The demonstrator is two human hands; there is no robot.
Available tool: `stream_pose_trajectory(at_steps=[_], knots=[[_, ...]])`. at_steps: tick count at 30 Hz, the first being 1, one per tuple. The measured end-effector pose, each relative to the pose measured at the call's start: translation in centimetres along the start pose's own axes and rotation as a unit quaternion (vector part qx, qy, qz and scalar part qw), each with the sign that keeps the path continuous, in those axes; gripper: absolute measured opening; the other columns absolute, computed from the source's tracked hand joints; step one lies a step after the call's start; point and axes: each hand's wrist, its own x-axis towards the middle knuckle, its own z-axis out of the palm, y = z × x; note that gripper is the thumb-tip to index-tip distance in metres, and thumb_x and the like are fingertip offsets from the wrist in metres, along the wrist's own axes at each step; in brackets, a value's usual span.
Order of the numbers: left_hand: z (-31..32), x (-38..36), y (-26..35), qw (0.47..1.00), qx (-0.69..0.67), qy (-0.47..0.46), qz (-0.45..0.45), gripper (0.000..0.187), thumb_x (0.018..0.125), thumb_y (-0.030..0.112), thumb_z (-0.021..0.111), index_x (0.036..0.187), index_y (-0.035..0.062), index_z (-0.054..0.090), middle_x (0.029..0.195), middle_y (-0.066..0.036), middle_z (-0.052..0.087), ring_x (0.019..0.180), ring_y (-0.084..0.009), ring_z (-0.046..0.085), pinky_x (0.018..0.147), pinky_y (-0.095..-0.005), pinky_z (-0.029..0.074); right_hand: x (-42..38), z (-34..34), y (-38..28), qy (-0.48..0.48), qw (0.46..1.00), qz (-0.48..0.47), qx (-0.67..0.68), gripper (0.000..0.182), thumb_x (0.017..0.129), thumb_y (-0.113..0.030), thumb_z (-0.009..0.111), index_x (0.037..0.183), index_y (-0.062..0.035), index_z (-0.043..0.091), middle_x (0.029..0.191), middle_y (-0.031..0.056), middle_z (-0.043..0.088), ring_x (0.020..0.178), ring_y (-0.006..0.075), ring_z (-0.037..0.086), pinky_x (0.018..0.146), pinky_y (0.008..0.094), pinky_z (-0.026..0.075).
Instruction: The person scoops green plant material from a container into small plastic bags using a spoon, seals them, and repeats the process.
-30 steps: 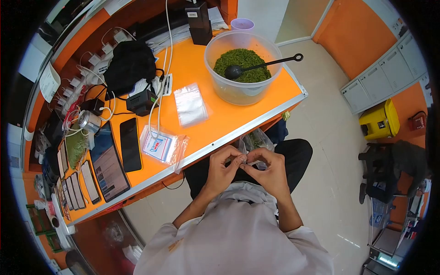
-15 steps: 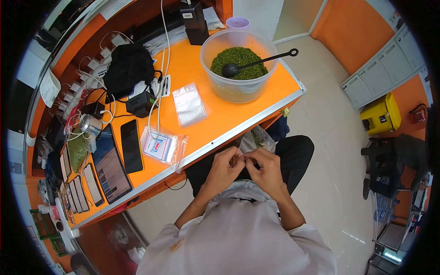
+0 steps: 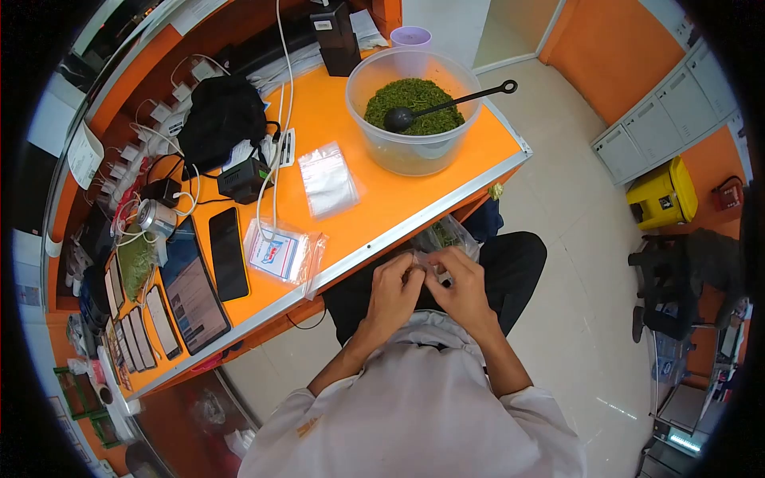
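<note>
Close together above my lap, my left hand and my right hand pinch a small clear plastic bag between thumbs and fingers. Most of this bag is hidden by the fingers. Just beyond my hands, below the table edge, sits another clear bag with green leafy bits in it. On the table stands a big translucent tub partly filled with chopped green herbs. A black ladle rests in the tub, its handle sticking out over the right rim.
The orange table holds a stack of empty zip bags, a printed bag pack, a black phone, a tablet and several smaller phones. White cables cross it. A purple cup stands behind the tub.
Both hands have shifted slightly, and more of the clear plastic shows between the fingertips. The view has moved a little; the things on the table stay put.
</note>
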Motion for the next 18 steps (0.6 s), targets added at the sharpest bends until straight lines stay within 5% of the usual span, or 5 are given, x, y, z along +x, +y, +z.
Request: stream_pose_trajectory(at_steps=[6,10,12,16,18], knots=[[-0.3,-0.1,-0.4,0.978,0.205,-0.028,-0.035,0.021,0.092,0.013,0.065,0.082,-0.0033,0.056,0.08,-0.02,0.063,0.07,-0.0368,0.063,0.066,-0.0413,0.051,-0.4,-0.1,1.2,-0.045,0.992,0.012,-0.116,0.025,0.081,0.009,0.075,0.103,0.0022,0.066,0.089,0.0154,0.069,0.074,0.0283,0.072,0.065,0.0366,0.057],[0.0,-0.3,-0.5,0.987,0.156,-0.024,0.018,0.021,0.095,0.018,0.066,0.101,-0.0012,0.06,0.1,-0.018,0.069,0.088,-0.0338,0.068,0.074,-0.0413,0.053,0.3,-0.9,0.7,-0.029,0.99,0.135,0.001,0.021,0.087,0.009,0.071,0.105,0.0019,0.062,0.093,0.0155,0.073,0.076,0.0217,0.074,0.065,0.0331,0.059],[0.8,-0.8,-1.0,0.998,-0.057,0.023,0.014,0.037,0.1,0.027,0.065,0.124,-0.0011,0.057,0.121,-0.017,0.067,0.109,-0.0287,0.066,0.082,-0.0412,0.054,0.8,-2.1,0.4,-0.025,0.976,0.195,0.096,0.017,0.089,0.008,0.07,0.102,0.0018,0.06,0.095,0.015,0.075,0.076,0.0181,0.073,0.064,0.031,0.059],[2.1,-1.7,-2.2,0.993,-0.092,0.048,-0.049,0.044,0.106,0.03,0.061,0.134,-0.0019,0.052,0.129,-0.016,0.063,0.12,-0.023,0.06,0.087,-0.0379,0.053,0.5,-5.6,1.3,-0.032,0.925,0.295,0.239,0.013,0.093,0.009,0.065,0.098,0.0014,0.056,0.083,0.0084,0.071,0.069,0.0104,0.069,0.055,0.0238,0.051],[1.2,-0.9,-2.4,0.892,-0.361,-0.077,-0.261,0.031,0.111,0.026,0.052,0.13,0.001,0.057,0.118,-0.012,0.069,0.107,-0.0172,0.065,0.09,-0.0302,0.052,0.1,-6.9,1.6,-0.074,0.92,0.275,0.268,0.008,0.092,0.009,0.065,0.098,0.0036,0.063,0.08,0.0061,0.07,0.065,0.009,0.066,0.053,0.0223,0.048]])
